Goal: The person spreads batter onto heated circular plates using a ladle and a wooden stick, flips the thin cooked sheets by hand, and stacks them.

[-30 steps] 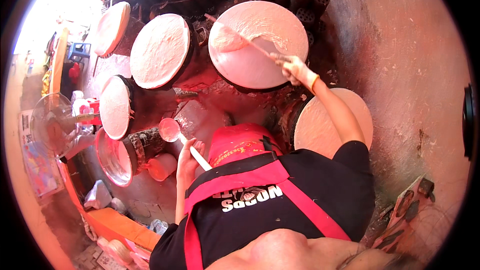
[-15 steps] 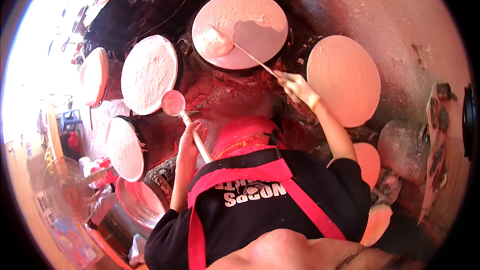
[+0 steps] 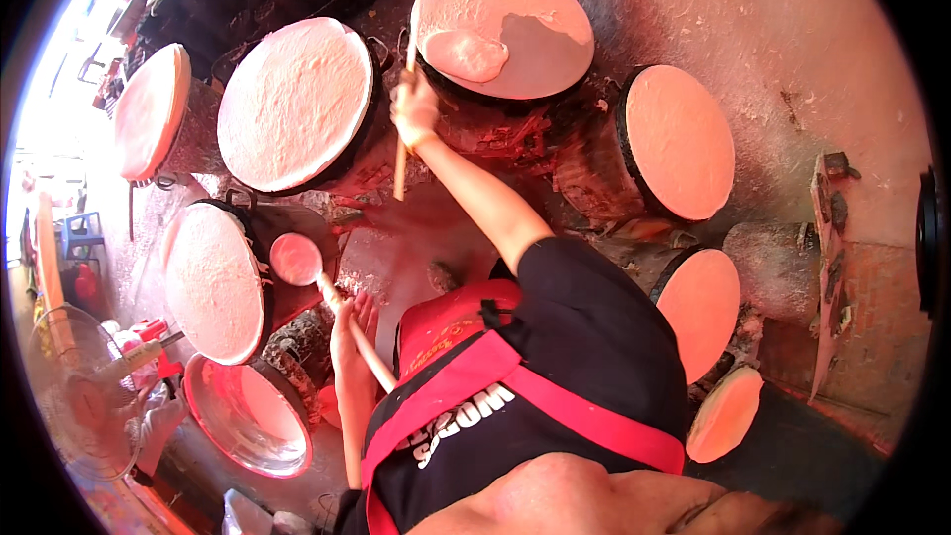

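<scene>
At the far left stands a caged fan [image 3: 89,391], with a blue stool [image 3: 81,235] above it in view; next come a tilted-looking outer griddle [image 3: 152,111] and a side griddle [image 3: 210,282], both coated pale; below the latter sits a shiny metal basin [image 3: 248,416]; a larger griddle [image 3: 295,104], covered with a rough pale layer, lies further up; the left hand [image 3: 352,342] holds the ladle [image 3: 295,260] by its long handle, fingers fairly straight, the pink bowl up near the side griddle; the right hand [image 3: 414,111] is closed around a thin stick [image 3: 420,5], which points away from the body just beside the left rim of the top griddle [image 3: 555,54]; on that griddle a smooth batter mound [image 3: 464,54] lies left of a bare grey patch; further right are a right griddle [image 3: 680,144] and a lower griddle [image 3: 699,315], both evenly pale.
</scene>
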Tool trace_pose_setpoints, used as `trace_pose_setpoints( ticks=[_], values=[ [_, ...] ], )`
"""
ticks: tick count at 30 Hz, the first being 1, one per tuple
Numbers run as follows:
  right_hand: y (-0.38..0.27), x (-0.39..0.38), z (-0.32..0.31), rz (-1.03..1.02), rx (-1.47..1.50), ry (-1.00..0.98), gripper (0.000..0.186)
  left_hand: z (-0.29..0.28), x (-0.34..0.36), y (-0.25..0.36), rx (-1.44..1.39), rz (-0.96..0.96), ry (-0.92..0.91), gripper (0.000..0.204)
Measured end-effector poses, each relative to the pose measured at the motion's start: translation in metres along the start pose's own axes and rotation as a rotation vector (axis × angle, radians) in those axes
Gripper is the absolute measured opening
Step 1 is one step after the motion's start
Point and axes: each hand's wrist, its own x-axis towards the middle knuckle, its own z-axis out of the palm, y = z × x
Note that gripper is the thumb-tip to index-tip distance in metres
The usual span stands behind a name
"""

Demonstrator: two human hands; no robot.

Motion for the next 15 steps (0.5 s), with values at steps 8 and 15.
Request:
trace_pose_setpoints(
  ticks=[8,15],
  values=[
    [0.065,-0.02,-0.022,-0.117,-0.22,0.285,0.031,-0.039,-0.01,-0.008,0.025,0.07,0.142,0.026],
    [-0.055,-0.071,-0.124,0.357,0.121,0.151,0.022,-0.018,0.011,-0.019,0.018,0.015,0.089,0.017]
  ],
)
